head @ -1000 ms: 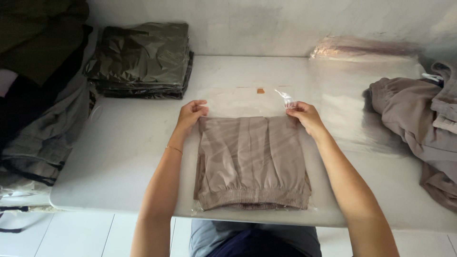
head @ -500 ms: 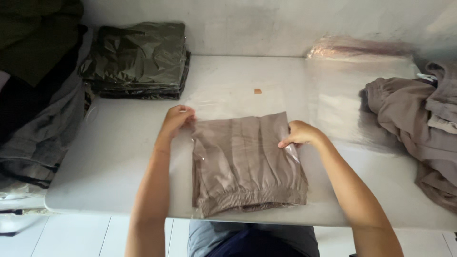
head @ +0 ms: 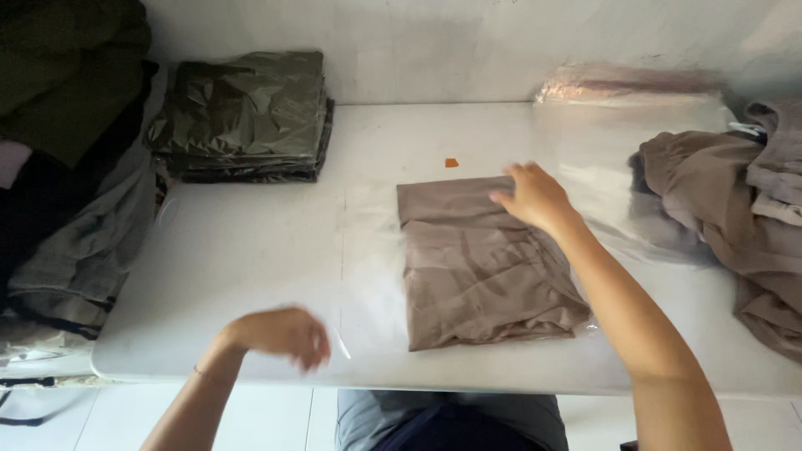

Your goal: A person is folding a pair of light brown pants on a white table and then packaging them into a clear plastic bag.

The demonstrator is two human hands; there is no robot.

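A folded brown garment (head: pixel 480 263) lies flat inside a clear plastic bag (head: pixel 368 250) on the white table (head: pixel 251 250), its cloth creased and its far edge under the right hand (head: pixel 535 196), which presses down with fingers spread and grips nothing. The bag's empty part stretches away to that hand's left, toward the left hand (head: pixel 280 334), which hovers blurred at the near table edge, loosely curled and holding nothing. Further left of the pressing hand sits a stack of dark green bagged clothes (head: pixel 246 113); to its right lies a heap of loose brown garments (head: pixel 735 209).

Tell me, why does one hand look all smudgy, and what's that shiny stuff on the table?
In the head view, the left hand near the table's front edge is smeared by motion blur, while the right hand on the folded brown garment looks sharper. The shine is glare on the clear plastic sheets at the back right of the white table. The dark green bagged stack also glints.
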